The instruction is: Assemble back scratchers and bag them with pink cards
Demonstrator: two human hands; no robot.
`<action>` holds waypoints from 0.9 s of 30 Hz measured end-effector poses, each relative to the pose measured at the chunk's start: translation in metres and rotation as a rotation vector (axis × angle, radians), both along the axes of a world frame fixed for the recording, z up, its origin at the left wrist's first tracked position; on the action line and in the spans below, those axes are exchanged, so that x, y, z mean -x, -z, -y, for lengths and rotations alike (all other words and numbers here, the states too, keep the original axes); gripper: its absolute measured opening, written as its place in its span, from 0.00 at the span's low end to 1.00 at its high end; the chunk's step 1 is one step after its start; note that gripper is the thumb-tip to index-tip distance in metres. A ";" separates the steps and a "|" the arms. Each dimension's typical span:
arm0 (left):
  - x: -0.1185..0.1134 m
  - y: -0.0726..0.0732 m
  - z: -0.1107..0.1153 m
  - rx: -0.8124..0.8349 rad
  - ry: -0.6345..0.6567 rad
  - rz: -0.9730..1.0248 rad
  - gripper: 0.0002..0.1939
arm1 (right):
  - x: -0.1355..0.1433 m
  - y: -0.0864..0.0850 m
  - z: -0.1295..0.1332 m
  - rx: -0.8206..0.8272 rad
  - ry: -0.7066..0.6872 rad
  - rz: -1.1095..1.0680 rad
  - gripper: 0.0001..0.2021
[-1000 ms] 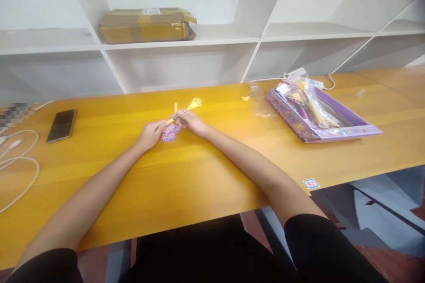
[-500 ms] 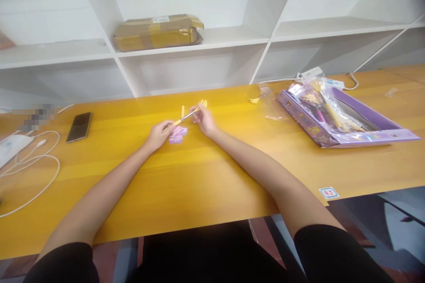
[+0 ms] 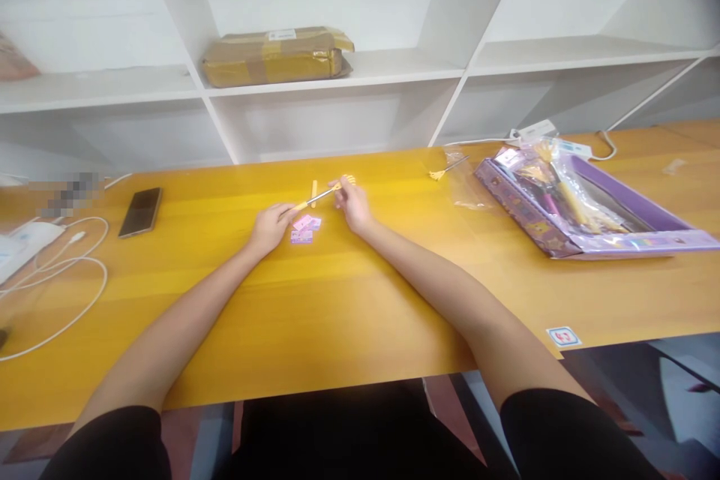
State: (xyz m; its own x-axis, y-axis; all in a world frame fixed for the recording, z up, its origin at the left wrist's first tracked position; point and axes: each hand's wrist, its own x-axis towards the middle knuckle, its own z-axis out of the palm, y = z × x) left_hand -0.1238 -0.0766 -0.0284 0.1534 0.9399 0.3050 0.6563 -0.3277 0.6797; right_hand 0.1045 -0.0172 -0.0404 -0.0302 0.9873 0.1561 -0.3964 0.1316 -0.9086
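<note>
A small back scratcher (image 3: 322, 197) with a yellow grip, a silver rod and a yellow claw-like head is held between my hands over the table. My left hand (image 3: 270, 228) is closed around its grip end. At the other end, the fingers of my right hand (image 3: 354, 205) pinch it just by the claw head. Behind the rod, a separate yellow strip-like piece (image 3: 314, 189) lies on the table. Small pink and purple printed cards (image 3: 302, 237) rest just right of my left hand. Another yellow claw head with a metal rod (image 3: 439, 174) lies farther right on clear plastic.
On the right stands a purple open box (image 3: 646, 241) with several plastic-wrapped back scratchers. A dark phone (image 3: 140, 211) and white cables (image 3: 104, 270) are at the left. White shelves with a taped cardboard box (image 3: 275, 60) rise behind the table (image 3: 349, 330).
The camera view has shifted slightly, so everything sits a little lower and to the right. Both hands keep hold of the back scratcher, with little other movement.
</note>
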 end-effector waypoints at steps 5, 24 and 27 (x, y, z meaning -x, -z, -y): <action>0.067 -0.026 -0.019 -0.145 -0.056 -0.068 0.10 | -0.069 -0.017 -0.041 0.055 0.368 -0.007 0.22; 0.139 -0.039 -0.071 0.062 -0.329 1.538 0.10 | -0.195 -0.005 -0.090 0.095 0.727 -0.283 0.20; 0.134 -0.025 -0.077 -0.053 -0.377 1.672 0.13 | -0.185 -0.004 -0.091 0.100 0.732 -0.276 0.19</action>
